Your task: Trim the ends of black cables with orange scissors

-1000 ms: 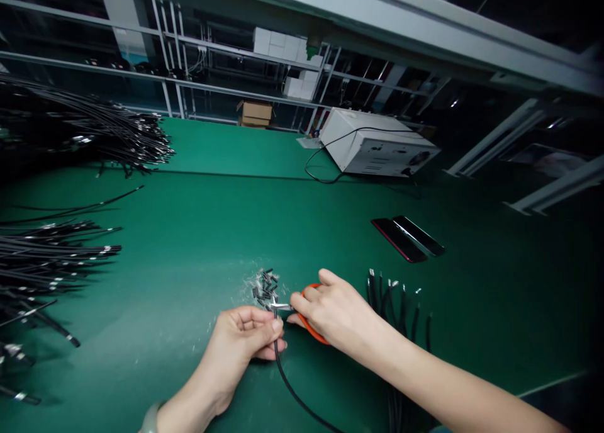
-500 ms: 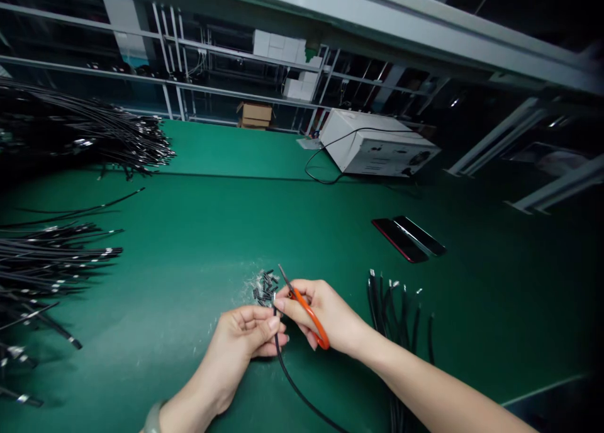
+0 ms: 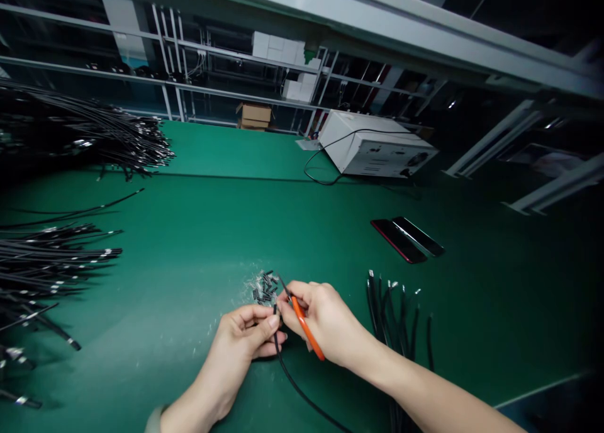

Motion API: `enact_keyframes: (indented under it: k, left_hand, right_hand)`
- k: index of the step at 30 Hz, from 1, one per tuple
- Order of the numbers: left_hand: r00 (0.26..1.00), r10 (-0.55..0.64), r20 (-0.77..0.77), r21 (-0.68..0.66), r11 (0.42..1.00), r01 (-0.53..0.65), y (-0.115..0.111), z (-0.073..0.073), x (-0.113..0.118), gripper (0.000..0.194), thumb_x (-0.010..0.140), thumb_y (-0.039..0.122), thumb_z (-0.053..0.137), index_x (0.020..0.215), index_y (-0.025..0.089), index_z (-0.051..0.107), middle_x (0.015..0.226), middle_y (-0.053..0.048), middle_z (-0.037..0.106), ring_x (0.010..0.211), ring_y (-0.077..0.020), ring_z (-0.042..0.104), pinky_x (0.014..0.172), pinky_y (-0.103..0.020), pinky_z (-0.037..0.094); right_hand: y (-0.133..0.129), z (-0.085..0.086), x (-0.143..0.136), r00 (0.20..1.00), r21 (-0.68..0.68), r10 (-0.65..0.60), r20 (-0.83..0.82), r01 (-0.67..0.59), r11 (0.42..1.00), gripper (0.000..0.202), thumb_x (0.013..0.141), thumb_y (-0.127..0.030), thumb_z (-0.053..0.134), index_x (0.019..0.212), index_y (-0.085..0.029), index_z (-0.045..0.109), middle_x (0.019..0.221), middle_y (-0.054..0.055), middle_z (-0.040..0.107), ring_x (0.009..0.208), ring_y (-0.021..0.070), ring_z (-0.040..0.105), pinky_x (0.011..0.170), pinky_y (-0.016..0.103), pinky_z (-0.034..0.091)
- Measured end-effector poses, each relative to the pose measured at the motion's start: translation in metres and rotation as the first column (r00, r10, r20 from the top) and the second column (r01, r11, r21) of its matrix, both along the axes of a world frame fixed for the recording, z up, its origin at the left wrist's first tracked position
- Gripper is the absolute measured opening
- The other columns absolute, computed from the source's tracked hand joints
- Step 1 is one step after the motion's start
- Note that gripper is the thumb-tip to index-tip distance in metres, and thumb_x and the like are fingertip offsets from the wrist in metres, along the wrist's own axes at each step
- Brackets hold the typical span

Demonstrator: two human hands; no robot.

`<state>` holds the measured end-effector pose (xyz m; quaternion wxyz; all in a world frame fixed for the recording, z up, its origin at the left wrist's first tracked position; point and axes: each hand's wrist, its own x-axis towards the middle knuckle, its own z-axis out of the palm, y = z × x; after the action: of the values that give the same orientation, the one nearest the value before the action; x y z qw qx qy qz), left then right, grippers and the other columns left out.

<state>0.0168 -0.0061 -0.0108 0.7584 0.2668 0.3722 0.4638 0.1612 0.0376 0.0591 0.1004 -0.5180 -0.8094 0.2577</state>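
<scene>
Now, at lower centre, the right hand (image 3: 326, 321) grips scissors (image 3: 303, 325) swung off the cable (image 3: 285, 372) that the left hand (image 3: 238, 342) pinches, snipping seemingly paused.

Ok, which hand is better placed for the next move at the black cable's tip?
Probably the right. The right hand is beside the tip and holds the orange-handled scissors; the left hand grips the black cable just below it, so seems better suited to steadying.
</scene>
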Motion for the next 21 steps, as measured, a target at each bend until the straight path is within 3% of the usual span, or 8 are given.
enact_keyframes:
  k: [2, 6, 7, 11, 15, 21]
  left_hand:
    - [1.0, -0.014, 0.012, 0.012, 1.0, 0.014, 0.0, 0.0, -0.001, 0.064, 0.072, 0.042, 0.075, 0.107, -0.003, 0.046, 0.096, -0.019, 0.045, 0.084, -0.0218, 0.049, 0.074, -0.025, 0.047]
    - [0.996, -0.052, 0.071, 0.013, 0.999, 0.051, -0.001, 0.004, -0.004, 0.057, 0.076, 0.037, 0.074, 0.108, -0.003, 0.047, 0.099, -0.02, 0.044, 0.087, -0.0214, 0.048, 0.074, -0.022, 0.046]
    - [0.995, -0.05, 0.088, -0.007, 0.999, 0.051, -0.002, 0.006, -0.005, 0.057, 0.075, 0.036, 0.075, 0.107, -0.003, 0.047, 0.1, -0.02, 0.043, 0.087, -0.0216, 0.048, 0.073, -0.021, 0.046]
    - [0.985, -0.05, 0.163, -0.079, 0.995, 0.063, -0.001, 0.01, -0.006, 0.055, 0.074, 0.03, 0.076, 0.106, -0.002, 0.045, 0.099, -0.02, 0.043, 0.085, -0.0207, 0.049, 0.07, -0.02, 0.046]
    - [0.968, -0.075, 0.238, -0.09, 0.991, 0.099, -0.001, 0.011, -0.006, 0.036, 0.085, 0.021, 0.065, 0.106, -0.002, 0.047, 0.096, -0.019, 0.044, 0.082, -0.0177, 0.049, 0.07, -0.02, 0.046]
    - [0.963, -0.112, 0.247, -0.106, 0.984, 0.142, -0.002, 0.008, -0.007, 0.026, 0.089, 0.015, 0.057, 0.107, -0.002, 0.049, 0.097, -0.018, 0.044, 0.081, -0.016, 0.048, 0.069, -0.019, 0.045]
  right_hand:
    - [0.0, -0.001, -0.001, 0.999, 0.073, 0.037, 0.002, -0.037, 0.997, 0.025, 0.08, -0.035, 0.042, 0.068, -0.014, 0.047, 0.053, -0.001, 0.046, 0.053, 0.0084, 0.038, 0.061, 0.023, 0.029]
    - [0.006, -0.001, 0.006, 0.98, -0.012, 0.135, -0.146, -0.138, 0.99, 0.022, 0.085, -0.034, 0.038, 0.08, -0.016, 0.049, 0.064, -0.004, 0.053, 0.056, 0.0058, 0.038, 0.069, 0.021, 0.028]
    - [0.009, -0.002, 0.01, 0.977, 0.035, 0.167, -0.132, -0.164, 0.986, 0.021, 0.085, -0.035, 0.039, 0.082, -0.017, 0.049, 0.067, -0.004, 0.053, 0.06, 0.0065, 0.038, 0.069, 0.021, 0.028]
    - [0.018, -0.008, 0.028, 0.946, 0.329, 0.261, 0.191, -0.313, 0.891, 0.02, 0.084, -0.035, 0.04, 0.086, -0.016, 0.048, 0.066, -0.002, 0.048, 0.058, 0.0089, 0.031, 0.069, 0.027, 0.023]
    - [0.017, -0.013, 0.035, 0.895, 0.349, 0.249, 0.37, -0.382, 0.856, 0.022, 0.082, -0.037, 0.043, 0.087, -0.016, 0.046, 0.079, 0.002, 0.047, 0.07, 0.0112, 0.04, 0.073, 0.031, 0.021]
    - [0.013, -0.021, 0.033, 0.864, 0.463, 0.258, 0.433, -0.459, 0.758, 0.019, 0.083, -0.034, 0.04, 0.08, -0.016, 0.047, 0.069, 0.002, 0.044, 0.06, 0.0121, 0.032, 0.068, 0.03, 0.02]
